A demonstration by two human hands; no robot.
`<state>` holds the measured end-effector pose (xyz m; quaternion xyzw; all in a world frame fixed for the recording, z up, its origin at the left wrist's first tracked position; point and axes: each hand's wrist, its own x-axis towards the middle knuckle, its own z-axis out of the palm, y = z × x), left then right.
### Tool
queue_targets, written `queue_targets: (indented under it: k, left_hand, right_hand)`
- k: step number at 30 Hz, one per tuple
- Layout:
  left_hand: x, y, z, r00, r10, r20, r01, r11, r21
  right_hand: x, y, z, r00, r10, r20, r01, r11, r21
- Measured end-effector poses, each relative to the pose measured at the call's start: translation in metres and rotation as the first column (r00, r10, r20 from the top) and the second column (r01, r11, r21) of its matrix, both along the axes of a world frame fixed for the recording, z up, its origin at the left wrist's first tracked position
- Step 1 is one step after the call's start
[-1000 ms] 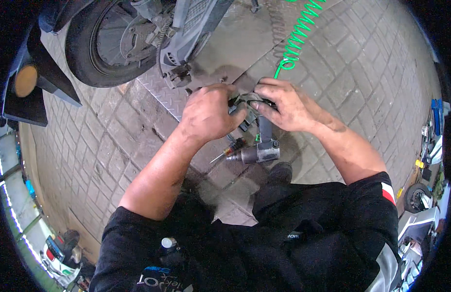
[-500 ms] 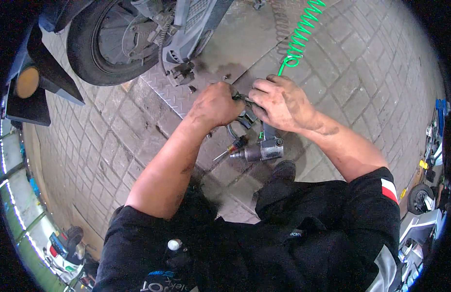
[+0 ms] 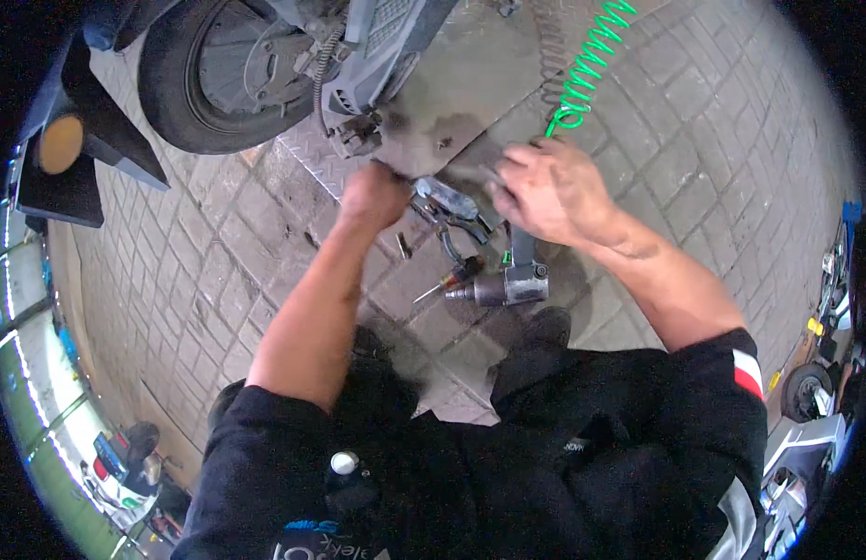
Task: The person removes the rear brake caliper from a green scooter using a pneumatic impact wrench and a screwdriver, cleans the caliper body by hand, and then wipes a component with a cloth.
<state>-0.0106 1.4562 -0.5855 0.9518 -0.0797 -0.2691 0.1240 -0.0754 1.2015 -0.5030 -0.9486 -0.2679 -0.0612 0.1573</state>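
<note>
My left hand [image 3: 375, 198] is closed in a fist just below a dark metal brake caliper [image 3: 358, 138] that hangs by the scooter wheel; its fingertips are hidden. My right hand [image 3: 556, 191] has its fingers curled in a pinch, and a thin greyish blurred thing sticks out leftward from them, too smeared to name. Between and below the hands lie a grey metal part [image 3: 447, 198], pliers-like tools [image 3: 465, 227], a small socket-like cylinder [image 3: 404, 245], a screwdriver [image 3: 461, 273] and a pistol-shaped impact wrench [image 3: 498, 286].
A scooter wheel [image 3: 237, 84] and grey bodywork [image 3: 377, 56] stand at the upper left beside a metal floor plate [image 3: 302, 159]. A green coiled air hose [image 3: 582, 79] runs down behind my right hand. Brick paving [image 3: 694, 187] spreads around.
My hands, which were together, have come apart. The left has moved left and down toward me; the right has shifted slightly right. The grey metal part is now uncovered between them.
</note>
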Motion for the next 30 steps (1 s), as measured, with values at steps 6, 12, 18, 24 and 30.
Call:
queue_targets:
  k: [6,12,18,24,30]
  left_hand:
    - [-0.008,-0.001,0.018,0.99,0.095,-0.1,-0.102,0.993,-0.063]
    - [0.005,0.024,-0.002,0.972,-0.095,-0.215,0.046,0.973,-0.224]
    - [-0.002,0.016,0.013,0.837,0.156,-0.524,-0.466,0.706,-0.533]
    - [-0.006,-0.002,0.025,0.976,-0.056,-0.21,-0.043,0.897,-0.44]
    - [-0.032,0.039,-0.038,0.922,-0.294,-0.251,0.321,0.944,0.075]
  right_hand:
    - [0.013,-0.025,0.014,0.944,-0.091,-0.317,0.136,0.983,0.123]
    - [0.013,-0.022,-0.018,0.687,-0.003,-0.727,0.27,0.93,0.251]
    - [0.0,-0.023,-0.063,0.469,0.141,-0.872,0.467,0.798,0.38]
    - [-0.004,-0.031,-0.103,0.473,0.097,-0.876,0.466,0.816,0.342]
    - [-0.006,-0.024,-0.092,0.46,0.166,-0.872,0.37,0.857,0.358]
